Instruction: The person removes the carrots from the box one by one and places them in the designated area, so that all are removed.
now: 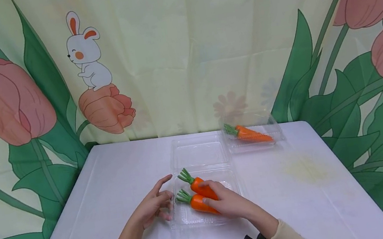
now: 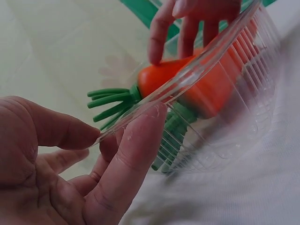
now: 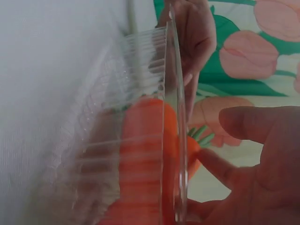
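Note:
A clear plastic clamshell box [image 1: 209, 218] lies with its lid [image 1: 200, 153] folded back. Two orange carrots with green tops rest slanted in its base, an upper carrot [image 1: 197, 184] and a lower carrot [image 1: 197, 203]. My left hand [image 1: 152, 207] is at the box's left edge; in the left wrist view its thumb and a finger [image 2: 140, 136] pinch the clear rim. Over the carrots' right ends lies my right hand [image 1: 228, 201], its fingertips touching them. The right wrist view shows its fingers and thumb [image 3: 243, 123] spread rather than curled round a carrot.
Behind to the right, another clear plastic box [image 1: 276, 136] holds a carrot [image 1: 252, 133], near the far edge of the white-covered table [image 1: 113, 187]. A curtain [image 1: 168, 57] printed with tulips and a rabbit hangs right behind the table.

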Available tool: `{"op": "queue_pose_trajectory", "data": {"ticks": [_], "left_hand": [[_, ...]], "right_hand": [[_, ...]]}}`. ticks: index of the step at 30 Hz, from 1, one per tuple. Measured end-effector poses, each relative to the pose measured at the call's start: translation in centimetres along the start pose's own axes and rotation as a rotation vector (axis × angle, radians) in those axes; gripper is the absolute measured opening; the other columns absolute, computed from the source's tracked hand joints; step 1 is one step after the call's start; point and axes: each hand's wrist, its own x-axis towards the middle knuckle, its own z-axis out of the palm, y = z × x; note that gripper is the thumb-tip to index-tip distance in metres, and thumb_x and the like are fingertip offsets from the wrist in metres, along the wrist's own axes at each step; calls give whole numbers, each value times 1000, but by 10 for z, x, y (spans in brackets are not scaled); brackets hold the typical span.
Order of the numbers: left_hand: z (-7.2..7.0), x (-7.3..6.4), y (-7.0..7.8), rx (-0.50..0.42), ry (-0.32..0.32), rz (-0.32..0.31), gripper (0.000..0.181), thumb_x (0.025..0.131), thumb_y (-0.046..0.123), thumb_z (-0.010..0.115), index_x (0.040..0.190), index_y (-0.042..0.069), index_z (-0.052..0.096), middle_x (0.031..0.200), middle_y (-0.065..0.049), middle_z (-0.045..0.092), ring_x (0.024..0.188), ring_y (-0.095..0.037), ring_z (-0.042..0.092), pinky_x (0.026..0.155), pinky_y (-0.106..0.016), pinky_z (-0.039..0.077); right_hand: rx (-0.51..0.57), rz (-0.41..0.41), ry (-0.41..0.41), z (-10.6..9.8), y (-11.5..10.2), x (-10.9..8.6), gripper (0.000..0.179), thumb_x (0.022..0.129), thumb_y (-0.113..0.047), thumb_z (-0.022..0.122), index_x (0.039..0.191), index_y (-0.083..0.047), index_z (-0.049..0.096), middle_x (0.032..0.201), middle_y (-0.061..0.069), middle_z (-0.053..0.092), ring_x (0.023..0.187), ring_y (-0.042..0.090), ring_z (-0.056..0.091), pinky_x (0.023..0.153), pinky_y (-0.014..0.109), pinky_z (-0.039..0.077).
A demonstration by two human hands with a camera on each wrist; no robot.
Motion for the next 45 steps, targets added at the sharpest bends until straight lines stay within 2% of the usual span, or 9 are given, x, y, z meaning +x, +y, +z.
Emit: {"op": "queue_pose_trajectory", "data": {"ticks": [5, 9, 14, 18, 21, 25, 31, 45], "left_hand": [[-1, 0, 0, -10, -6, 1, 70, 104, 19, 58, 163, 31, 24, 107, -12, 56, 72, -16, 61, 59, -31, 60], [-1, 1, -1, -16, -11, 1, 69, 104, 18, 57, 163, 31, 23, 106, -12, 55, 72, -16, 61, 59, -31, 60], [-2, 1, -2, -13, -11, 1, 69, 104, 19, 58, 163, 30, 24, 106, -12, 55, 73, -16, 60, 59, -31, 60], [-1, 0, -2, -15, -10, -3, 69, 104, 19, 58, 163, 31, 24, 106, -12, 55, 73, -16, 60, 59, -31, 60], [-1, 0, -2, -18, -14, -2, 69, 105, 18, 57, 163, 30, 23, 105, -12, 55, 73, -16, 60, 59, -31, 60], [-1, 0, -2, -20, -24, 2, 70, 104, 18, 58, 164, 29, 23, 104, -11, 56, 73, -16, 60, 60, -31, 61], [-2, 0, -2, -23, -33, 10, 70, 105, 18, 57, 164, 29, 22, 104, -10, 55, 73, -16, 61, 60, -32, 61], [-2, 0, -2, -33, -44, 32, 70, 105, 15, 56, 164, 26, 21, 100, -8, 55, 71, -15, 61, 59, -31, 60]], "right_hand": [[-78, -33, 18, 5, 0, 2, 40, 104, -32, 58, 140, -15, 59, 153, 21, 42, 134, 43, 51, 111, 67, 39], [-86, -24, 36, 5, 1, 4, 32, 106, -27, 55, 134, -16, 65, 148, 19, 47, 126, 38, 56, 109, 64, 43], [-101, 3, 104, 4, 4, 10, 21, 103, -15, 60, 124, -15, 60, 134, 14, 58, 109, 28, 59, 103, 56, 52], [-84, 16, 140, 3, 8, 15, 30, 99, -9, 65, 126, -13, 53, 131, 14, 62, 110, 29, 62, 102, 55, 53], [-64, 44, 139, 2, 9, 17, 44, 97, -7, 68, 136, -12, 50, 132, 14, 62, 113, 30, 63, 102, 56, 53], [-75, 78, 124, 0, 10, 19, 57, 94, -7, 70, 147, -11, 49, 127, 13, 63, 107, 27, 62, 98, 54, 55], [-98, 89, 110, -1, 10, 21, 53, 95, -8, 70, 145, -14, 54, 120, 10, 65, 100, 22, 61, 93, 50, 57], [-21, 91, 110, -7, 9, 18, 53, 96, -10, 71, 146, -19, 56, 127, 10, 65, 101, 22, 64, 92, 49, 59]]}}
